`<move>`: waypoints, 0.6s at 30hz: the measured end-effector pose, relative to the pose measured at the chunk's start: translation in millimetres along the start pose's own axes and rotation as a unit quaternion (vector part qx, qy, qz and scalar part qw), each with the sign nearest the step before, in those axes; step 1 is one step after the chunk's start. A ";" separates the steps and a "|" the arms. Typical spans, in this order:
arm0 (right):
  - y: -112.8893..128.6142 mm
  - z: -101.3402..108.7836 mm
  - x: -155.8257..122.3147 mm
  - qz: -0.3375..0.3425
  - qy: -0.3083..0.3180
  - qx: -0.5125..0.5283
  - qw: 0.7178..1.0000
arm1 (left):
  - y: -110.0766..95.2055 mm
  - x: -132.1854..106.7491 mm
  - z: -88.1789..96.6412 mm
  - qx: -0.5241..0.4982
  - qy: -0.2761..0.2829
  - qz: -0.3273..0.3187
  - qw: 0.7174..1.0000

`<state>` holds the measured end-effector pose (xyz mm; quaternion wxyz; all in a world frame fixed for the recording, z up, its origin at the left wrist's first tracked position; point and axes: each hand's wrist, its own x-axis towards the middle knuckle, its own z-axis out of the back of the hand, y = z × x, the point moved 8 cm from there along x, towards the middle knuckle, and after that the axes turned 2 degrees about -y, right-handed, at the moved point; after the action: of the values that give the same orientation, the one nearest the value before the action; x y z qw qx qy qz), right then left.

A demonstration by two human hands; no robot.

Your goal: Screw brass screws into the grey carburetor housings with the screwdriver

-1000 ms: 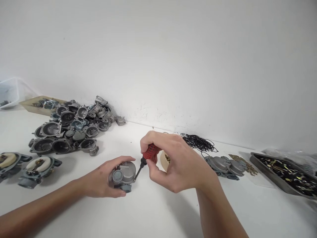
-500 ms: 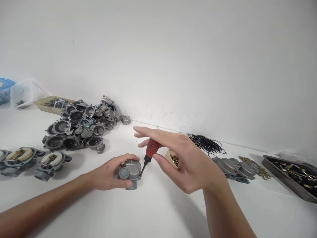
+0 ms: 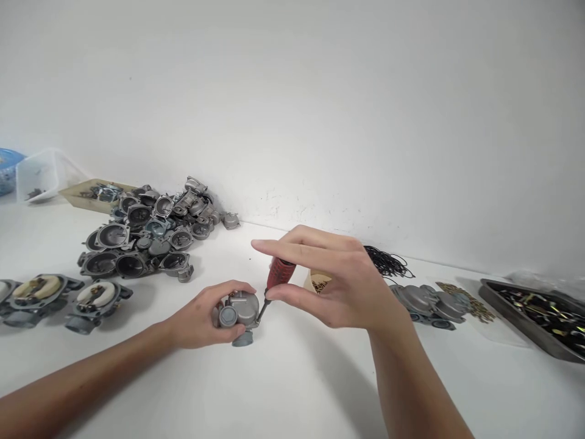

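A grey metal carburetor [image 3: 247, 310] rests on the white table, gripped between the thumb and fingers of my left hand [image 3: 208, 314]. Its rounded bowl faces up. My right hand [image 3: 336, 277] holds a screwdriver [image 3: 280, 274] by its red handle, thumb on one side and fingers on the other. The screwdriver leans, with its tip at a corner of the carburetor's bowl flange; the screw head there is too small to make out clearly. Behind the right hand, a small container [image 3: 315, 280] of brass-coloured screws is partly hidden.
Left of my hands lie a heap of grey float bowls [image 3: 137, 238] and several open carburetor bodies with white floats [image 3: 94, 302]. To the right are assembled carburetors [image 3: 425, 302], black rubber rings [image 3: 388, 262], brass pieces [image 3: 478, 305] and a dark metal tray [image 3: 516, 311] of small parts.
My right hand has shifted its fingers round the screwdriver handle, with the index finger now stretched further across the top. The carburetor and left hand stay nearly in place; the view has moved slightly.
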<state>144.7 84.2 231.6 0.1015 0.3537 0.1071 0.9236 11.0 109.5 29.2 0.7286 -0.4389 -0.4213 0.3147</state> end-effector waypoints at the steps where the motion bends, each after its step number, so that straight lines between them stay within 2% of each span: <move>1: 1.0 -0.7 -0.2 0.006 0.005 0.014 1.000 | -0.1 -0.2 0.4 0.000 -0.003 -0.001 1.000; 3: 2.1 -1.4 -0.6 0.012 0.011 0.029 0.999 | -0.2 -0.7 0.7 0.000 -0.004 -0.002 1.000; 8: -1.9 1.5 0.0 -0.006 -0.004 -0.029 1.000 | -2.2 0.2 0.9 0.007 0.000 -0.003 1.000; 13: 0.5 -1.0 -1.2 0.008 0.015 0.055 0.998 | -0.3 0.0 0.9 0.021 0.004 -0.006 1.000; 18: -4.9 1.5 -2.0 -0.011 -0.004 -0.013 1.000 | 2.6 -1.5 1.4 0.029 0.000 -0.009 1.000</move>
<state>147.8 88.5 230.1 0.1170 0.3544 0.0984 0.9225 8.9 109.9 26.8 0.7438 -0.4136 -0.4158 0.3206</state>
